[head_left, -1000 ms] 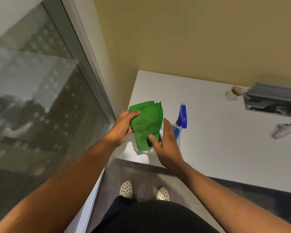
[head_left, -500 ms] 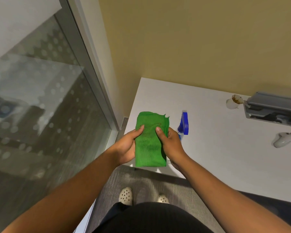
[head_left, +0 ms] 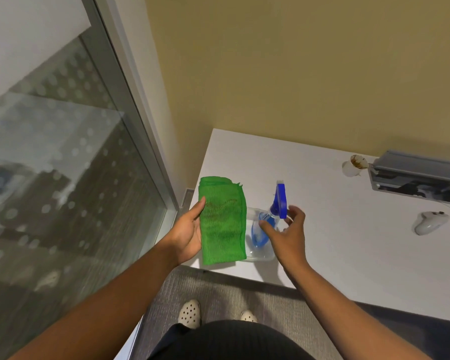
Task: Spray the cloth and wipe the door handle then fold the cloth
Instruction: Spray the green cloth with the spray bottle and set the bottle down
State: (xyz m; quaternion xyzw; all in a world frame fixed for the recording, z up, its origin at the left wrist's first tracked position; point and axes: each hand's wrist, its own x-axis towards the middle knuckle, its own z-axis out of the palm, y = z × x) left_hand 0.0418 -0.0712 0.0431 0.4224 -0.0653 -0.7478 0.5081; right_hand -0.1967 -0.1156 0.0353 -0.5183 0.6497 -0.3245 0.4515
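The folded green cloth (head_left: 222, 220) lies on the left hand (head_left: 189, 229) – fingers straight beneath it – just left of the spray bottle (head_left: 266, 224); the right hand (head_left: 287, 233) hovers by the bottle, fingers spread.

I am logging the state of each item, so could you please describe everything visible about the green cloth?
The green cloth is a bright green, loosely woven, mesh-like fabric, folded into a long narrow rectangle with a slightly ragged far edge. It lies lengthwise at the near left corner of the white table, beside the spray bottle. The left hand touches its left edge with straight fingers; the right hand is off it.
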